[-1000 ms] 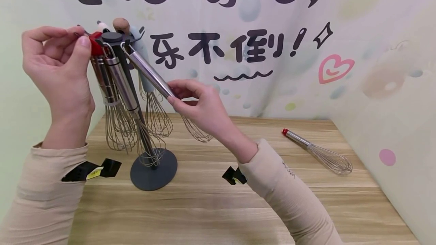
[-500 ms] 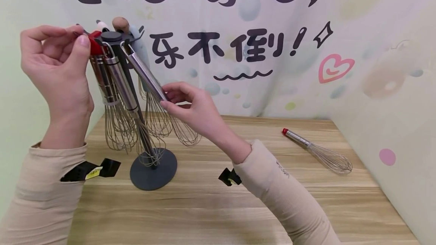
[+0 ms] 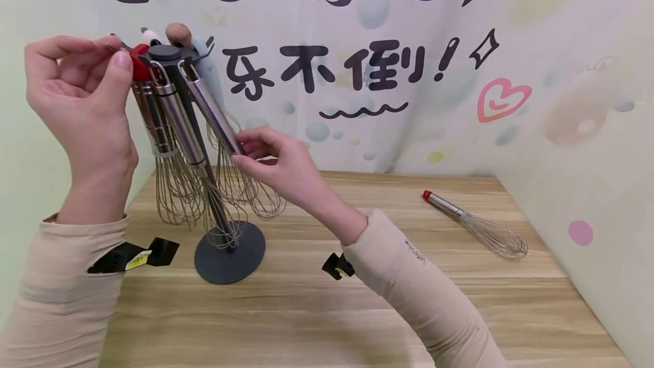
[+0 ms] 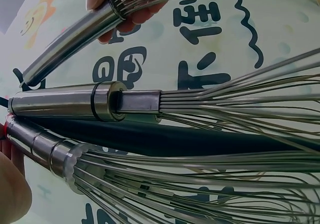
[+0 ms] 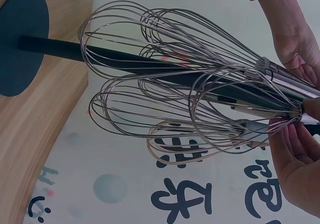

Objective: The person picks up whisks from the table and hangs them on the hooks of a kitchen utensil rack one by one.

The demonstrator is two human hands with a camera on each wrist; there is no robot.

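Observation:
A dark grey whisk stand [image 3: 204, 209] with a round base and hooks at its top stands on the left of the table. Up there my left hand [image 3: 87, 84] pinches a hook of the stand, its thumb against the red end [image 3: 140, 64] of a hanging whisk. My right hand [image 3: 276, 158] grips a steel whisk [image 3: 214, 112] low on its handle, just above the wires; this whisk's loop is at a hook and it slants down to the right. Beside it hangs another steel whisk [image 4: 60, 103], nearly along the post.
More whisks hang behind, among them one with a wooden knob [image 3: 179, 34] and one with a pale blue handle [image 3: 201, 47]. A red-ended whisk [image 3: 472, 223] lies on the wooden table [image 3: 306, 311] at right. A printed cloth [image 3: 327, 118] forms the back.
My right hand has moved left and slightly down, swinging the steel whisk closer to the post. The left hand keeps its pinch at the hook. The view has shifted slightly.

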